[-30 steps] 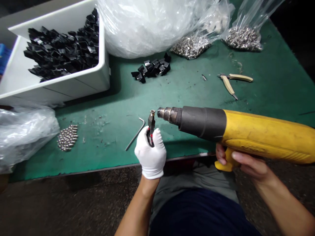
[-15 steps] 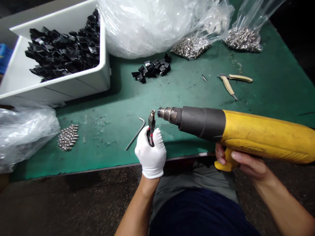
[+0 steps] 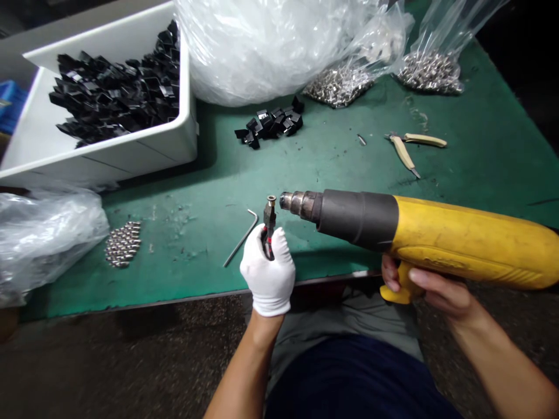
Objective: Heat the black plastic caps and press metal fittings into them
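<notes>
My left hand (image 3: 268,273), in a white glove, is closed around small dark pliers (image 3: 269,218) with red marks on the handles. A small round metal fitting (image 3: 271,199) sits upright at the pliers' jaws. My right hand (image 3: 437,288), bare, grips the handle of a yellow and black heat gun (image 3: 458,238). The gun lies nearly level, and its metal nozzle (image 3: 299,203) points left at the fitting with a small gap between them. A hex key (image 3: 240,240) lies on the table just left of my gloved hand.
A white bin (image 3: 144,148) of black parts stands at the upper left. Black clips (image 3: 273,123), cutters (image 3: 404,152), a metal-parts cluster (image 3: 123,244) and a small metal pin (image 3: 361,139) lie on the green table (image 3: 480,145). Plastic bags (image 3: 262,52) line the back; another (image 3: 48,238) lies left.
Both hands, the pliers and the heat gun hold almost the same place. The camera view has shifted very slightly.
</notes>
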Tool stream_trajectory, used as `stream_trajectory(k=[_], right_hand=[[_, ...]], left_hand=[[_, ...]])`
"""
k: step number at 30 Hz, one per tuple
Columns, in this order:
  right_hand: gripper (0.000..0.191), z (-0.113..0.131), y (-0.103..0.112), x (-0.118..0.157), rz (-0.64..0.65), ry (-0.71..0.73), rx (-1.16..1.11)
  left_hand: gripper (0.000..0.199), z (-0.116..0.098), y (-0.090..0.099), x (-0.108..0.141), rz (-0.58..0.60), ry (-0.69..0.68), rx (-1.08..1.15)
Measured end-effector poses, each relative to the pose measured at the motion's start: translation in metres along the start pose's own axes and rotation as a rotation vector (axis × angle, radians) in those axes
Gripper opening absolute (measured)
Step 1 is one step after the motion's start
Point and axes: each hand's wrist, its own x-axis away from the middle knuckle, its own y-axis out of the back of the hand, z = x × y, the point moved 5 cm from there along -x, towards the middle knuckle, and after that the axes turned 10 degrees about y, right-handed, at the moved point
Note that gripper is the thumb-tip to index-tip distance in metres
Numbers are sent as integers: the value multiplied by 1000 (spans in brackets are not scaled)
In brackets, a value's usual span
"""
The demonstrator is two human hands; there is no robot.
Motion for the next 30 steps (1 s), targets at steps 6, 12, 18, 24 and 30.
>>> stream_trajectory(k=[6, 12, 18, 24, 30], right_hand=[[28, -3, 1, 1, -5, -23, -10], [28, -2, 0, 0, -21, -28, -3], [28, 0, 1, 1, -24, -20, 10], [27, -5, -1, -6, -30, -26, 16], [41, 18, -5, -2, -198, 93, 171]], left_hand=[[45, 0, 0, 0, 7, 20, -7], [44, 0, -1, 0, 9, 17, -1], [45, 0, 0, 0, 2, 14, -3], [44, 4, -3, -1, 2, 18, -12], [40, 15, -3, -11, 40, 143, 20]])
